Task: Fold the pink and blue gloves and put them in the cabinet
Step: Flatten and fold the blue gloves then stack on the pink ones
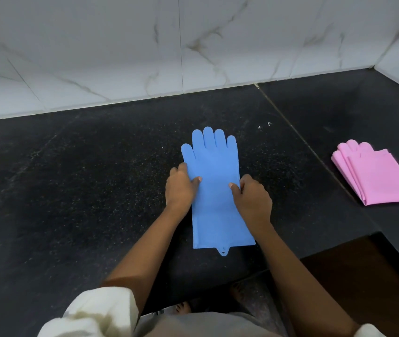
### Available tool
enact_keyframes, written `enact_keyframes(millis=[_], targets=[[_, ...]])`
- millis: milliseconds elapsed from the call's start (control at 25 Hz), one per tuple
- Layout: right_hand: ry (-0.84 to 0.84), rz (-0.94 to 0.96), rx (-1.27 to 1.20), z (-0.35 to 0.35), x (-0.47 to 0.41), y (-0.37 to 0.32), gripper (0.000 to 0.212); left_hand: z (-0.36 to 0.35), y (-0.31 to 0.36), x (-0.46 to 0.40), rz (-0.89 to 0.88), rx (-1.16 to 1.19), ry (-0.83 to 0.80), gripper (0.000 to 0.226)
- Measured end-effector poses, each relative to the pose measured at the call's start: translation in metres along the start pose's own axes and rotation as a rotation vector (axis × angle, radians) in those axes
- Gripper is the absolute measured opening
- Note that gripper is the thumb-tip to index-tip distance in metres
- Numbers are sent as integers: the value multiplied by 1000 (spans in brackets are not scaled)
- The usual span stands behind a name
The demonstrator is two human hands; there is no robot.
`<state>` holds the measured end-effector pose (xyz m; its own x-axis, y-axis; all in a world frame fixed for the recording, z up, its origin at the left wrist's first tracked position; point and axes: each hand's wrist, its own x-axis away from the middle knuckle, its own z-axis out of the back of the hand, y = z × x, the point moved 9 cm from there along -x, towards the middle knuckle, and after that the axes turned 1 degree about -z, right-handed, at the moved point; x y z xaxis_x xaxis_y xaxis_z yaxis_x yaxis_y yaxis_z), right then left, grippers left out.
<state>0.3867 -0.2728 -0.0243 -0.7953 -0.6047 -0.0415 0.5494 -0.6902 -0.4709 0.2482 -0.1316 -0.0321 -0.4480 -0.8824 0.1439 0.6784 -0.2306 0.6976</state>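
Observation:
The blue gloves [215,166] lie flat and full length on the black counter, fingers toward the wall, cuff with its hanging loop toward me. My left hand [181,188] pinches the left edge at mid-length, thumb on top. On the right edge, at the same height, my right hand [251,198] grips the same way. The pink gloves [375,176] rest folded in a stack at the right of the counter, apart from both hands. No cabinet is in view.
The black granite counter [84,190] runs left to right under a white marble-tiled wall [145,57], which turns a corner at the far right. The counter's front edge steps back at the lower right, beside a dark brown surface [363,276].

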Motion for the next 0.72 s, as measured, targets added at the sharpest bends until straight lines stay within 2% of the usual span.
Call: enact_keyframes(millis=[40, 160, 280, 440, 520, 600, 640, 720], targets=[[20, -5, -12, 1, 4, 0, 22, -2, 0, 7, -8, -37, 3, 51], [-28, -83, -121, -3, 7, 5, 36, -7, 0, 19, -5, -51, 3, 50], [-129, -191, -316, -8, 4, 15, 31, -9, -2, 24, 37, 90, -20, 44], [-157, -127, -543, -6, 5, 11, 24, -5, 2, 29, -57, 297, -2, 40], [-190, -143, -662, -6, 3, 14, 15, 1, 3, 31, -149, 369, 36, 30], [-249, -186, -750, -8, 2, 22, 8, 11, 0, 33, -214, 473, 98, 8], [-291, -170, -761, -9, 2, 24, 18, 14, -3, 34, -236, 525, 103, 4], [-352, -77, -730, -10, 3, 20, 36, 13, -7, 36, -288, 537, 64, 21]])
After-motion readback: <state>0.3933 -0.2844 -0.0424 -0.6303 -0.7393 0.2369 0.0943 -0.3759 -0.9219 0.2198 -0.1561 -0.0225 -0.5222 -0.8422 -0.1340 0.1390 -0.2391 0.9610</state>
